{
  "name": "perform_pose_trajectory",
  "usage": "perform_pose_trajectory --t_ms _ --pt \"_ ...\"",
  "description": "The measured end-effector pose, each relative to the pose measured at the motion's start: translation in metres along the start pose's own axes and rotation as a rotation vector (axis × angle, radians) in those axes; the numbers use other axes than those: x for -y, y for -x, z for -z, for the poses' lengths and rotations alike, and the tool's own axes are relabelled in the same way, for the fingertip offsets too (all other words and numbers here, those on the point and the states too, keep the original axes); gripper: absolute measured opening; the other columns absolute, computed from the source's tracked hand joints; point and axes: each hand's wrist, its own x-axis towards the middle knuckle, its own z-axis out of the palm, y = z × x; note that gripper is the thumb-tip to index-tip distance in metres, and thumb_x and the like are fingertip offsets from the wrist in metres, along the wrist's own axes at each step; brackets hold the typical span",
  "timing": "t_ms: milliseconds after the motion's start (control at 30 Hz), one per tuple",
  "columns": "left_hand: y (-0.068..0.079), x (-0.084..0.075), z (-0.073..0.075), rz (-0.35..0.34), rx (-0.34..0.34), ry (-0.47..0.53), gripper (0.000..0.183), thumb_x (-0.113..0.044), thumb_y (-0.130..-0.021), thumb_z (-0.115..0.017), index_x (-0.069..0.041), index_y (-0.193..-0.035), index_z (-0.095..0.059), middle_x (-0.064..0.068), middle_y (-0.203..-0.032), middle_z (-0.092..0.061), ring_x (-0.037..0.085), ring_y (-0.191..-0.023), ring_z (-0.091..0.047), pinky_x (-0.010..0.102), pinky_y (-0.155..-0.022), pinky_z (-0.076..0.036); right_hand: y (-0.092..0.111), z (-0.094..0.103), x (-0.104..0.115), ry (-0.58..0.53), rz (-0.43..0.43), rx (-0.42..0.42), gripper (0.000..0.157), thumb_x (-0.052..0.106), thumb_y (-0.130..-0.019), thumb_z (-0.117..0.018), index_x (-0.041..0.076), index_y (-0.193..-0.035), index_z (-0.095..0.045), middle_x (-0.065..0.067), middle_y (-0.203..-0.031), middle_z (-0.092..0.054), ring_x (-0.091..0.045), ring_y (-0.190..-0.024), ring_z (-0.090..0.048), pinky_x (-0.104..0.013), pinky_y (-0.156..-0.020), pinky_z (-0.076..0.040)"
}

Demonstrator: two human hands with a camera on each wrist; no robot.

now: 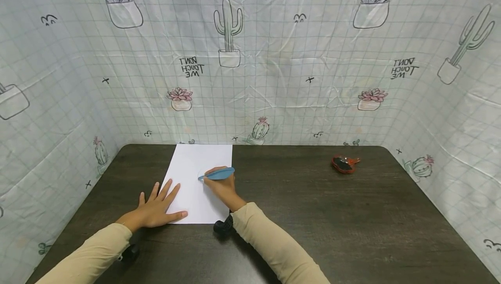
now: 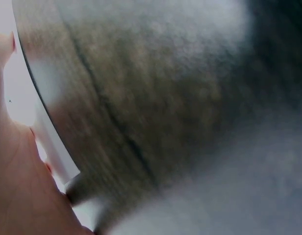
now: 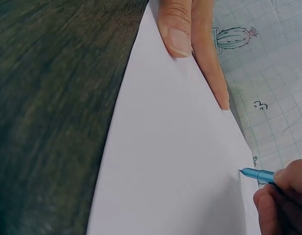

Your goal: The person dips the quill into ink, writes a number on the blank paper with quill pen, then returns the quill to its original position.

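A white sheet of paper (image 1: 203, 155) lies on the dark table. My left hand (image 1: 158, 208) rests flat on its left edge, fingers spread and thumb near the lower edge. My right hand (image 1: 224, 188) pinches a blue pen (image 1: 221, 174) with a wide, leaf-like body. In the right wrist view, the pen's tip (image 3: 243, 170) is at the paper, beside a thin, faint curved line (image 3: 239, 188). Part of the left palm (image 2: 23, 181) shows at the side of the left wrist view, where the rest is blurred.
A small red and black item (image 1: 344, 164) with a pointed end lies at the back right of the dark wood table (image 1: 313, 218). Grid-patterned cloth (image 1: 274, 58) printed with cacti rises behind the table and along both sides. Black wrist gear (image 1: 223, 227) sits under the right sleeve.
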Motion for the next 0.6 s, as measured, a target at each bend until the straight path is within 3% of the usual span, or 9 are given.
perform_pose_trajectory --t_ms 233,600 --pt "-0.008 0.014 -0.011 0.001 -0.028 -0.021 0.103 -0.079 -0.08 -0.046 -0.017 -0.155 -0.013 0.017 -0.16 0.003 0.052 -0.141 0.01 0.078 -0.096 0.012 0.0 -0.002 0.0 0.005 -0.03 -0.021 0.004 0.011 -0.075 -0.078 0.01 -0.079 -0.076 0.002 -0.075 -0.071 -0.011 -0.077 -0.065 -0.028 -0.071 -0.05" --pt "0.0 0.0 0.003 -0.005 0.001 0.006 0.1 -0.072 -0.083 -0.051 -0.013 -0.155 -0.015 0.021 -0.159 0.002 0.055 -0.139 0.01 0.079 -0.094 0.012 -0.012 0.01 0.008 -0.031 -0.066 -0.041 0.005 0.014 -0.076 -0.077 0.014 -0.081 -0.076 0.004 -0.08 -0.072 -0.011 -0.082 -0.065 -0.027 -0.075 -0.051"
